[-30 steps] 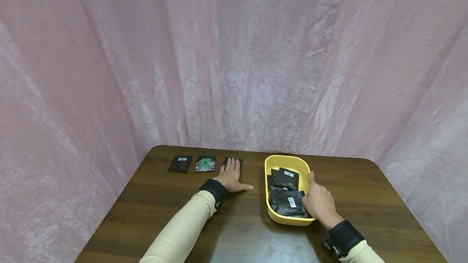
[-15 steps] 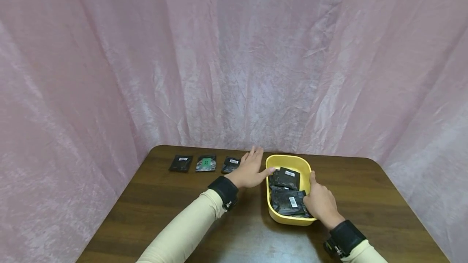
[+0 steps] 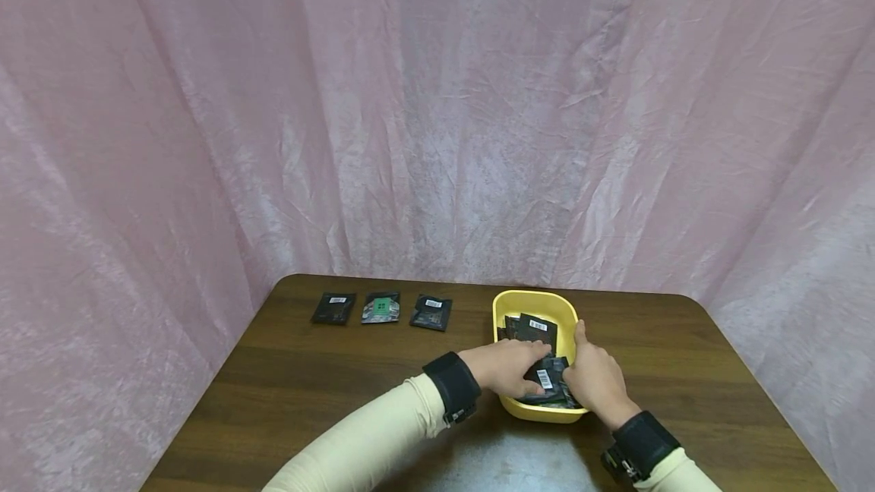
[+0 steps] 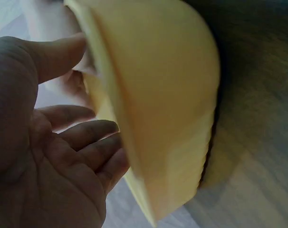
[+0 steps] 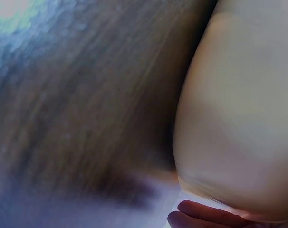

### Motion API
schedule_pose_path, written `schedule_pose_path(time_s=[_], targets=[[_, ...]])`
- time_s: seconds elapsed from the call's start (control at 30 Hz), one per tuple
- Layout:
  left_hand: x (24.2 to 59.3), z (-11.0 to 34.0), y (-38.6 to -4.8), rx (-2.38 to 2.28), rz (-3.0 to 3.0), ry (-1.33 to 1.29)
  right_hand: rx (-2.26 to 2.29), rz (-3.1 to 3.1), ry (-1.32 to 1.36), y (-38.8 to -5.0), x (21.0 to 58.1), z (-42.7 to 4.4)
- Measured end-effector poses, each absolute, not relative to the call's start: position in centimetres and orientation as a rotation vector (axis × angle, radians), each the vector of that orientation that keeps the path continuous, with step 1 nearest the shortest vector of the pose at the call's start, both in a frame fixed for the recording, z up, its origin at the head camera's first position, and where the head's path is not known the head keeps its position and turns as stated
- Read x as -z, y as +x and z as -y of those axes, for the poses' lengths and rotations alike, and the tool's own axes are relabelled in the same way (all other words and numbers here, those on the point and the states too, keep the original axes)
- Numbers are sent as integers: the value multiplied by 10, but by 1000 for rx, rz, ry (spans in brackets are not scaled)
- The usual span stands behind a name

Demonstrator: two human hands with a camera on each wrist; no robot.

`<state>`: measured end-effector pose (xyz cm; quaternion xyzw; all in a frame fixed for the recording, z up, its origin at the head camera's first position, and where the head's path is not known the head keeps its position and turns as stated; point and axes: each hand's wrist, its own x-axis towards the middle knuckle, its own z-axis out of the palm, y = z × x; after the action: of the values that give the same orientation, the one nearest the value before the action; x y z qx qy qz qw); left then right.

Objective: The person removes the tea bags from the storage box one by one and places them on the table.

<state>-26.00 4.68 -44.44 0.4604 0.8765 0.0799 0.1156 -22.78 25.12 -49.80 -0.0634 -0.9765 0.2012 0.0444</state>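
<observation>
In the head view, a yellow bin (image 3: 543, 414) holds several flat black packets (image 3: 536, 328), some with white labels. My left hand (image 3: 504, 367) reaches over its left rim, fingers loosely bent above the packets; in the left wrist view that hand (image 4: 53, 156) has nothing visible between thumb and fingers beside the bin wall (image 4: 163, 104). My right hand (image 3: 601, 384) grips the bin's right side, thumb along the rim; only its fingertips (image 5: 206, 216) show beside the blurred bin (image 5: 234, 118) in the right wrist view.
Three packets lie in a row near the back edge of the wooden table (image 3: 328, 363): a black one (image 3: 333, 310), one with a green label (image 3: 380, 308) and another black one (image 3: 431, 313). A pink curtain (image 3: 437, 135) hangs behind.
My left hand has lifted off the rightmost packet of the row, uncovering it, and moved right to over the bin. My right hand has stayed at the bin's side.
</observation>
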Motion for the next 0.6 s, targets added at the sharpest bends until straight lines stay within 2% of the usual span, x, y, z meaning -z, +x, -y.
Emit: schedule_pose_path(time_s=[0.23, 0.6], targets=[[457, -50, -260, -184, -2609, 1297, -597, 2974, -182, -227, 500, -252], [465, -51, -260, -213, -2635, 1389, -603, 2971, -182, -229, 497, -252]])
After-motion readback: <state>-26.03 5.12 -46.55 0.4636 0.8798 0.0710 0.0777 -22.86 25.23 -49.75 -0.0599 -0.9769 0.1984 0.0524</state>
